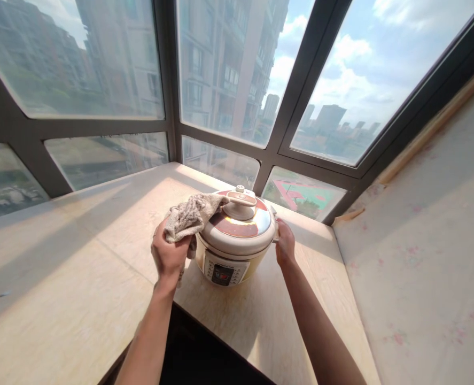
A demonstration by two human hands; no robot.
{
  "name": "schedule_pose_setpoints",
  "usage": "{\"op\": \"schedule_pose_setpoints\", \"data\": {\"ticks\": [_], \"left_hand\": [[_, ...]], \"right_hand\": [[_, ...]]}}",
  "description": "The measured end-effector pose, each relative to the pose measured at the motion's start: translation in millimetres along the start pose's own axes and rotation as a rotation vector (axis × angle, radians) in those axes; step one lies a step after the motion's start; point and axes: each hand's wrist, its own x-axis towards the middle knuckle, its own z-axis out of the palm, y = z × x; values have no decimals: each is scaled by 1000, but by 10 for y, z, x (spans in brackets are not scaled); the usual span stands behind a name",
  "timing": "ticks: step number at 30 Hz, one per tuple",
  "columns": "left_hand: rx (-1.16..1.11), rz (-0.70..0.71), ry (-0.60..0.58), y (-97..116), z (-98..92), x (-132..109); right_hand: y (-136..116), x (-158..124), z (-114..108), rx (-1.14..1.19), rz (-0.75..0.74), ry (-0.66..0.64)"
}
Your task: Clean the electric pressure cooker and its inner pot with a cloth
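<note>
An electric pressure cooker (256, 243) stands upright on the stone sill, its control panel (224, 272) facing me and its knobbed lid handle on top. My left hand (171, 254) is closed around a crumpled beige cloth (192, 214), at the cooker's left side. Part of the cloth lies over the lid's left edge and reaches the lid handle. My right hand (285, 243) has its fingers wrapped round the side handle (276, 230) on the cooker's right. Some of those fingers are hidden behind the handle.
The pale stone sill (80, 251) runs wide to the left and meets dark-framed windows (228, 140) behind the cooker. A flowered wall (417, 278) bounds it on the right. A dark gap (200, 347) opens below the sill's front edge.
</note>
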Motion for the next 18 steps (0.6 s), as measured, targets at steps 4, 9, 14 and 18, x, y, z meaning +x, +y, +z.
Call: {"op": "schedule_pose_setpoints", "data": {"ticks": [4,9,14,18], "left_hand": [[-184,-288,154,-241,183,-54],[-282,-357,270,-348,533,26],[-284,-251,402,-246,686,165],[-362,-88,503,70,588,208]], "right_hand": [[12,-40,25,52,72,7],[20,-96,53,226,188,42],[-24,-152,38,241,240,43],[-57,-172,38,254,259,48]]}}
